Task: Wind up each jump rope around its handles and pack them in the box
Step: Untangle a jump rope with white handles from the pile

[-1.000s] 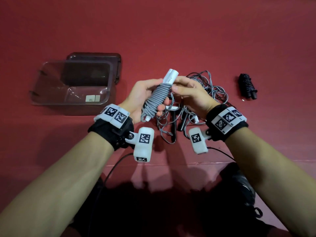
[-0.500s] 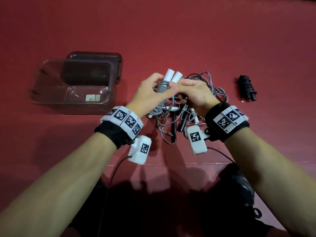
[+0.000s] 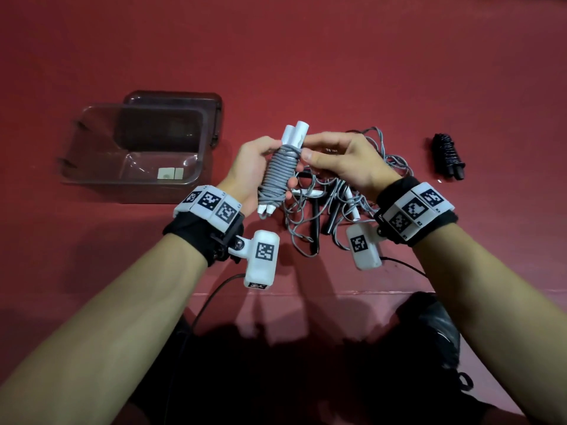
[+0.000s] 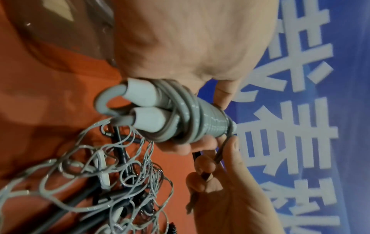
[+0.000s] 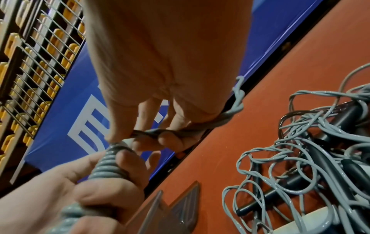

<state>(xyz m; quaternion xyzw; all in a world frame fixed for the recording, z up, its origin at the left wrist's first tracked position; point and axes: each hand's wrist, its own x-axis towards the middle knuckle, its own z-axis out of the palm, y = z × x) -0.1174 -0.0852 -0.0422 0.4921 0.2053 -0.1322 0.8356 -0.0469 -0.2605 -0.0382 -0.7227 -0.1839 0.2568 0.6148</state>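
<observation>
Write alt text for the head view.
Left hand grips a grey jump rope wound round its white handles, while the right hand pinches its end. Behind lie tangled ropes, a clear box at left, a wound black rope at right.

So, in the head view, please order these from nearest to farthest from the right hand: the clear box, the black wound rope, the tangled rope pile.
From the right hand:
1. Tangled rope pile, directly beneath and beside the hand.
2. Black wound rope, off to its right.
3. Clear box, far left, beyond the left hand.

Wound grey rope [image 3: 277, 173], open box [image 3: 196, 179]
</observation>
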